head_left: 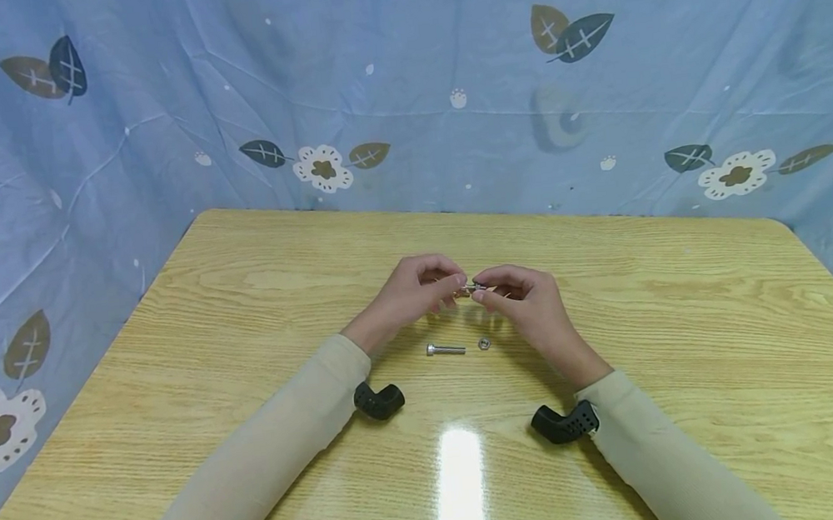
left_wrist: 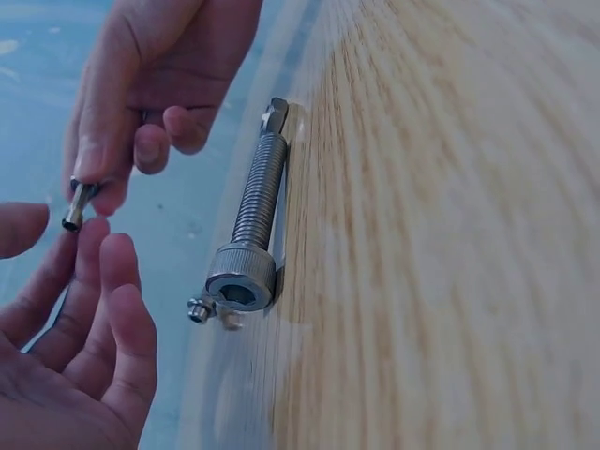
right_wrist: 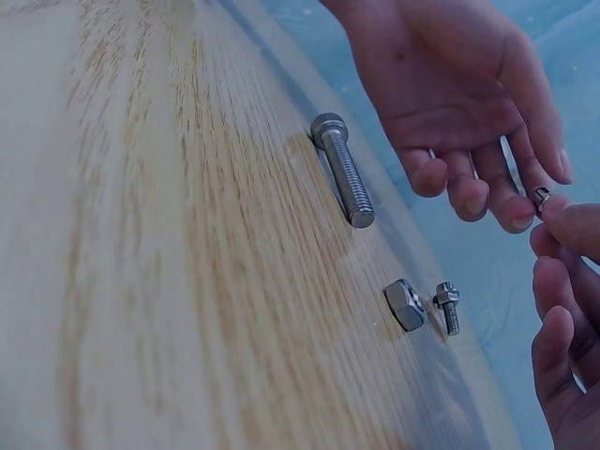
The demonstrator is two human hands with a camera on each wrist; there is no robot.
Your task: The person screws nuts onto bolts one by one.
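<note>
Above yellow wood-grain tabletop [head_left: 692, 309], mid-frame, a small silver metal fastener [left_wrist: 78, 207] — probably light, stiff, best taken endwise — is pinched by the right hand [head_left: 533, 299], any grip by the left hand [head_left: 419, 286] unclear.

1. On my feed, the left sleeve [head_left: 269, 454] is long, plain beige, a bit creased.
2. The right sleeve [head_left: 669, 453] is matching beige.
3. I've got a bent black left bracket [head_left: 378, 406], little holes in it.
4. Right bracket [head_left: 564, 425]: same deal, honestly.

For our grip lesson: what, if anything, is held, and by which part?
The right hand pinches a small metal part by one end; the other sticks out towards the left hand. Whether that hand grips it is unclear.
</note>
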